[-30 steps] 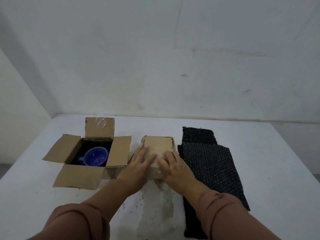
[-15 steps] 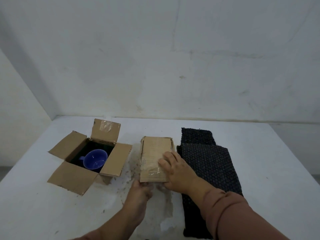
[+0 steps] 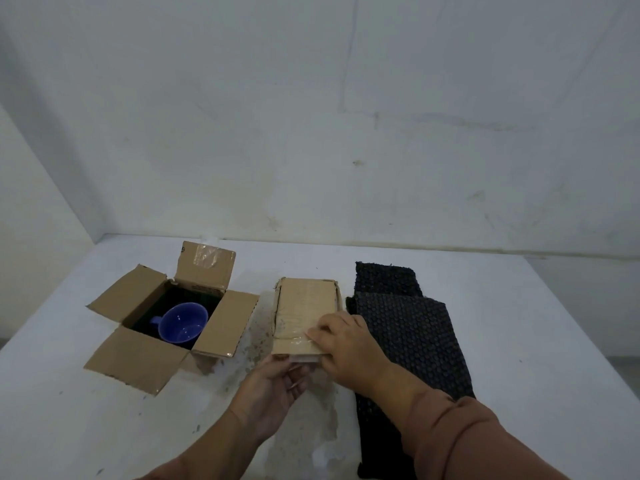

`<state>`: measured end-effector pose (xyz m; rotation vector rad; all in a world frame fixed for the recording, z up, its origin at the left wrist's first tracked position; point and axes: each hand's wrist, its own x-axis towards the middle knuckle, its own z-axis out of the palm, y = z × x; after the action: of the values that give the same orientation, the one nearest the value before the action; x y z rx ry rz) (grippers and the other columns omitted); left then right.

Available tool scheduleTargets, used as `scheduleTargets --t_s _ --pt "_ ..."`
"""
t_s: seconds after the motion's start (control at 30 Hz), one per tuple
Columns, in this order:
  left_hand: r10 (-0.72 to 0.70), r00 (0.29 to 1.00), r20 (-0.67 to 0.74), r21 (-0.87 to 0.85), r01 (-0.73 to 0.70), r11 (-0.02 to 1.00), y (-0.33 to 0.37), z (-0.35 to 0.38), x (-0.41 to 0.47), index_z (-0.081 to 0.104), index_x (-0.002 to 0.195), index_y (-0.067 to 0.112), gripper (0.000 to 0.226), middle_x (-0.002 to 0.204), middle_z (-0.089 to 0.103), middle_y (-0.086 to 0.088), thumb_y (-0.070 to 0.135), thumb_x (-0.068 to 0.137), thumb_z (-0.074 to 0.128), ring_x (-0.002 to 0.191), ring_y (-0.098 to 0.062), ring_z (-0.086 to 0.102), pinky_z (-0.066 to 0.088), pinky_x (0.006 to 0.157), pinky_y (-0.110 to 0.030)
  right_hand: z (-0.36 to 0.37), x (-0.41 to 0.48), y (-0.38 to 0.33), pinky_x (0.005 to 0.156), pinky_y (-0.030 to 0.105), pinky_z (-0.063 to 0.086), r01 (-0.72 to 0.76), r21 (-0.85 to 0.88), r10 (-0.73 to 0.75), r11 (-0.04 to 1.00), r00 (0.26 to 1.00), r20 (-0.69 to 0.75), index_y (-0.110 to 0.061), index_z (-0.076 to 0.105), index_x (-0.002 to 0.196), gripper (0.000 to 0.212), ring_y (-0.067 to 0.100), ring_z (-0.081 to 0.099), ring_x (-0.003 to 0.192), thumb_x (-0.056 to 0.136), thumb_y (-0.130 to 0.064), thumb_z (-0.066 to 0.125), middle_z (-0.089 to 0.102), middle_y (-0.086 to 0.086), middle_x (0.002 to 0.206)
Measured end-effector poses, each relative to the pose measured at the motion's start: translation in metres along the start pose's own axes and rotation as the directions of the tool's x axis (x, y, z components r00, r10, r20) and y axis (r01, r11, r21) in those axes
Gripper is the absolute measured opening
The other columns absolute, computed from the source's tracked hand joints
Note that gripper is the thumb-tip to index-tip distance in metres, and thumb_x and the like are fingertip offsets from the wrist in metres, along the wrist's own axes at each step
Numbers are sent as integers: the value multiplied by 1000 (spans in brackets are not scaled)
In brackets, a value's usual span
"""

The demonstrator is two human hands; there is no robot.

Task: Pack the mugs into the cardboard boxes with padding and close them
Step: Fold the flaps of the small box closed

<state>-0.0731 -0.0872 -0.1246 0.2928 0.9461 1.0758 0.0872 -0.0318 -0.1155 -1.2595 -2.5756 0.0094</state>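
A closed cardboard box (image 3: 304,306) lies in the middle of the white table, its top covered with clear tape. My right hand (image 3: 346,344) presses flat on its near right corner. Palm up, my left hand (image 3: 277,386) has its fingertips at the box's near end, under the flap edge. To the left stands an open cardboard box (image 3: 214,320) with all its flaps spread out. A blue mug (image 3: 181,322) lies inside it on dark padding. Black bubble-wrap padding sheets (image 3: 405,327) lie to the right of the closed box.
The white table (image 3: 519,341) meets a white wall at the back. Its left edge runs close to the open box, and its right edge lies beyond the padding. Stains mark the table around and in front of the closed box.
My left hand slid off the top of the closed box to its near end and turned palm up. My right hand stayed on the box. The open box now sits turned at an angle.
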Motion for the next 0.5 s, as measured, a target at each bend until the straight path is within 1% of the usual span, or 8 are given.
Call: scheduleTargets --t_s 0.07,0.1,0.13,0.2,0.23,0.27,0.37,0.5 --pt "31 999 36 -19 -30 999 8 3 3 58 110 10 31 88 69 -9 17 80 56 76 -20 62 46 73 -34 -4 6 0 69 34 51 -12 196 20 980 999 -42 -15 70 98 32 24 64 79 73 -23 52 67 4 88" --pt "48 998 41 -10 -48 999 12 5 4 58 111 10 34 91 68 -9 20 79 57 75 -19 62 46 73 -34 -8 8 -1 71 33 50 -41 284 56 958 997 -46 -13 70 97 26 25 64 79 77 -19 55 69 6 87" --pt "70 997 41 9 -70 998 16 7 5 58 110 11 31 92 68 -8 21 80 58 74 -18 63 46 73 -34 -14 12 -1 73 31 49 -94 359 113 929 993 -32 -13 68 98 21 25 63 81 81 -18 58 69 6 88" --pt "121 993 -1 77 -120 990 22 12 9 59 100 12 15 89 69 -5 19 87 57 74 -17 62 46 73 -33 -27 18 0 70 27 44 -240 478 221 845 970 97 -14 63 102 17 21 60 82 88 -22 58 66 5 88" --pt "154 988 -32 129 -149 980 25 14 10 58 95 12 7 88 68 -4 16 90 56 75 -17 61 46 73 -32 -31 21 1 68 26 41 -291 500 241 816 957 164 -14 62 102 16 19 57 79 91 -23 56 63 3 85" --pt "194 979 -57 193 -180 965 29 17 10 58 92 11 4 87 68 -5 14 92 55 76 -18 60 46 73 -32 -34 24 2 66 26 39 -324 507 249 799 945 211 -13 62 102 16 18 54 78 92 -24 54 60 1 84" --pt "320 942 -102 382 -260 887 38 27 11 61 94 5 6 86 64 -12 7 91 56 77 -20 57 46 70 -29 -39 33 3 62 27 36 -403 532 281 744 912 297 -10 62 100 19 16 50 76 95 -23 49 55 -1 79" --pt "485 861 -156 575 -320 753 44 34 12 64 96 11 11 88 66 -4 5 90 58 80 -15 60 48 71 -23 -38 40 4 57 23 32 -479 548 318 685 874 367 -13 58 91 16 8 42 65 96 -22 46 47 -8 70"
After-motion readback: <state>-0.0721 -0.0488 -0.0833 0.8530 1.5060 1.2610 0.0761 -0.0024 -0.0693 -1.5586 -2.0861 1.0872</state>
